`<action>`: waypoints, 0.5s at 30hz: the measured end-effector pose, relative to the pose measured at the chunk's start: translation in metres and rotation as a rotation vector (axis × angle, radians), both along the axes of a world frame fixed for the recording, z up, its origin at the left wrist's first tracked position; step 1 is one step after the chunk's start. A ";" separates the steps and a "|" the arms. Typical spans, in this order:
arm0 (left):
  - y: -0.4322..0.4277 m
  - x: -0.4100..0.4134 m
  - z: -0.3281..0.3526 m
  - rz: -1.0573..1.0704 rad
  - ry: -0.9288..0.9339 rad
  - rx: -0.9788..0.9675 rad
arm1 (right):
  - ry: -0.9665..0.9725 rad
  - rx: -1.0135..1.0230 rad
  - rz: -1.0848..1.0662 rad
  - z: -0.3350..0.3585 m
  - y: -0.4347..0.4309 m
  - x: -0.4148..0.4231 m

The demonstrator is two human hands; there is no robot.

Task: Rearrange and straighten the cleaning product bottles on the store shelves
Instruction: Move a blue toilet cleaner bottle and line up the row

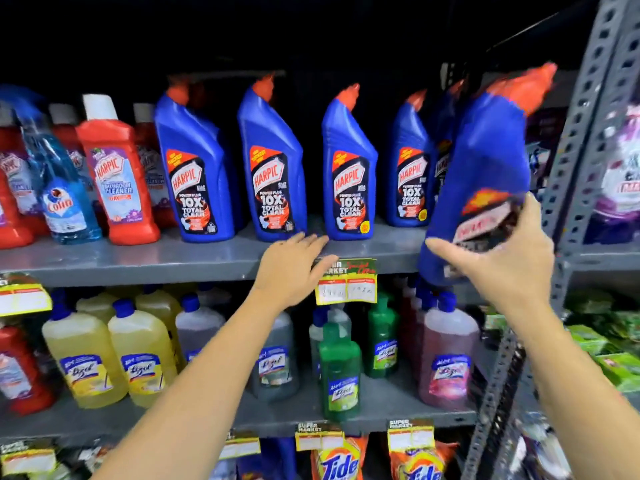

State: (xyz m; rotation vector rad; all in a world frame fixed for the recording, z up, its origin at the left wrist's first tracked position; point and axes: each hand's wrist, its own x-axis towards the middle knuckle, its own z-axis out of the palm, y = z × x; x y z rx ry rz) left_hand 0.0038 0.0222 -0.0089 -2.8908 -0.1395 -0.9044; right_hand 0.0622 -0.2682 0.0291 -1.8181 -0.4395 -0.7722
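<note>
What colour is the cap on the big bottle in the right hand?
Orange-red, on a blue bottle held by the right hand; head view.

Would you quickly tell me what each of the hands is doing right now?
Left hand: open, empty, fingers resting at the shelf edge.
Right hand: closed on a blue Harpic bottle, held tilted off the shelf.

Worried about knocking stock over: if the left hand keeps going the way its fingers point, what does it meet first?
Probably the base of the third blue bottle, just beyond the left hand; depth is unclear.
</note>
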 end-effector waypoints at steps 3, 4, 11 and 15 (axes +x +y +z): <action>-0.002 0.000 -0.002 -0.028 -0.067 -0.022 | 0.048 -0.062 -0.023 0.036 0.016 0.023; -0.002 -0.001 -0.002 -0.026 -0.074 -0.021 | 0.064 -0.074 -0.022 0.043 0.023 0.030; -0.004 -0.003 0.000 0.025 -0.031 -0.026 | 0.177 -0.207 -0.043 0.049 0.050 0.055; -0.003 -0.002 -0.001 0.043 -0.023 -0.025 | 0.214 -0.295 -0.055 0.048 0.054 0.065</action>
